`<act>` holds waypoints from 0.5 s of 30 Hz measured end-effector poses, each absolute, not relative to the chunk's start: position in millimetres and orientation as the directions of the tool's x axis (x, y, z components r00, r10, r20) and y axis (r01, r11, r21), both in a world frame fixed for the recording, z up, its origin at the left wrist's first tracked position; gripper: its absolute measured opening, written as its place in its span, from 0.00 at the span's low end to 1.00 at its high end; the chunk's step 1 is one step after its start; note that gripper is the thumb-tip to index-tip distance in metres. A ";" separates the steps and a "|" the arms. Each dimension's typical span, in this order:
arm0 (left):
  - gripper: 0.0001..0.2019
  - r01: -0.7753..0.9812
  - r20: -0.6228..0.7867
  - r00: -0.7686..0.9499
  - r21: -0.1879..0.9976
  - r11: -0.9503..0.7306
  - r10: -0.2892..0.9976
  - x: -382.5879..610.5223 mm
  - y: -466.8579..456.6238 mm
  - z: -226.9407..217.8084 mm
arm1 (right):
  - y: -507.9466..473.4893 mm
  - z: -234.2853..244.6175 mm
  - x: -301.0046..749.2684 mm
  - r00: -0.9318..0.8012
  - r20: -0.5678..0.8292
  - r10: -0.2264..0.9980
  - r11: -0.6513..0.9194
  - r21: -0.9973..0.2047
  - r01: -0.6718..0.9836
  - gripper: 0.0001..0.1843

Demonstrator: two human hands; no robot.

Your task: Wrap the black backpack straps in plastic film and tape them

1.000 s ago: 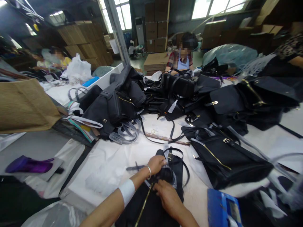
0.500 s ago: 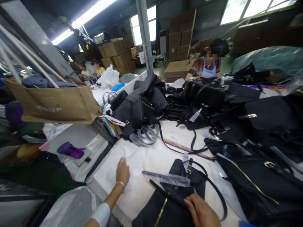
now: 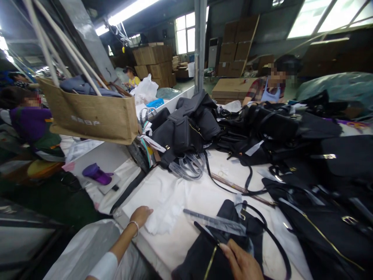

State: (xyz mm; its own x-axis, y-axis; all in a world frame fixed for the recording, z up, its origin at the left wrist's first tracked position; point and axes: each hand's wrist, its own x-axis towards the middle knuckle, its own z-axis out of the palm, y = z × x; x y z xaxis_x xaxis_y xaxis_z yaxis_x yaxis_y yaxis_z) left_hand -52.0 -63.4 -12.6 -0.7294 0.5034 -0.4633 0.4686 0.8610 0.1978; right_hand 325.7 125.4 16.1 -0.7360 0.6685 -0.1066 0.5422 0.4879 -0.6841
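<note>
Far left on my feed: coarse tan burlap tote, pale rope handles, blue-grey fabric bunched in its open top. Below it, soft purple pouch, roughly cylindrical, lying on its side. Left hand is at the near left of the crumpled, thin white sheet; fingertips meet its edge, can't tell if they pinch it. Farther back, heap of smooth black bags, one with looped handles in clear wrinkled plastic; contents not visible. Near, right of centre: my black bag lies on the pale tabletop, gold zip showing. Right hand grips the narrow black strap over it. Right: larger bag, diagonal gold zip, metal buckle.
</note>
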 end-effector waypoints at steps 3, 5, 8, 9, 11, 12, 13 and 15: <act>0.12 0.442 -0.438 -0.723 0.301 0.845 0.534 -47.5 -68.8 -3.6 | 115.2 21.5 302.8 -0.771 -0.126 0.625 0.482 -0.715 0.507 0.18; 0.11 0.406 -0.402 -0.731 0.393 0.825 0.551 -46.4 -69.7 6.6 | 109.6 25.8 287.6 -0.794 -0.097 0.600 0.494 -0.735 0.464 0.17; 0.14 0.297 -0.414 -0.708 0.561 0.773 0.572 -41.3 -66.6 25.2 | 102.8 36.2 268.6 -0.810 -0.050 0.584 0.515 -0.748 0.418 0.13; 0.16 0.241 -0.443 -0.681 0.616 0.750 0.583 -36.7 -64.4 31.2 | 100.5 40.2 263.5 -0.810 -0.046 0.585 0.521 -0.744 0.419 0.12; 0.20 0.110 -0.510 -0.600 0.711 0.695 0.616 -21.0 -58.2 41.6 | 95.2 47.7 255.1 -0.810 -0.038 0.586 0.548 -0.718 0.430 0.10; 0.22 0.041 -0.538 -0.553 0.746 0.665 0.637 -10.2 -54.3 45.9 | 92.2 50.6 251.6 -0.813 -0.021 0.581 0.574 -0.698 0.429 0.09; 0.23 -0.025 -0.558 -0.506 0.772 0.635 0.658 2.0 -50.0 49.8 | 89.2 52.5 248.2 -0.820 0.010 0.572 0.610 -0.674 0.417 0.07; 0.24 -0.130 -0.579 -0.421 0.800 0.586 0.698 27.8 -40.3 56.8 | 83.8 53.9 241.8 -0.842 0.113 0.528 0.702 -0.616 0.358 0.05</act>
State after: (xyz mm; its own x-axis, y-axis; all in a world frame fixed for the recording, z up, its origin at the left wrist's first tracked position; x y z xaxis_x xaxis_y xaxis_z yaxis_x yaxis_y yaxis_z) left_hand 27.8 -40.3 56.8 -0.4214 0.6980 -0.5790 -0.1296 0.5855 0.8002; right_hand 241.8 83.8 53.9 -0.8421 0.5275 0.1126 0.3575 0.7021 -0.6158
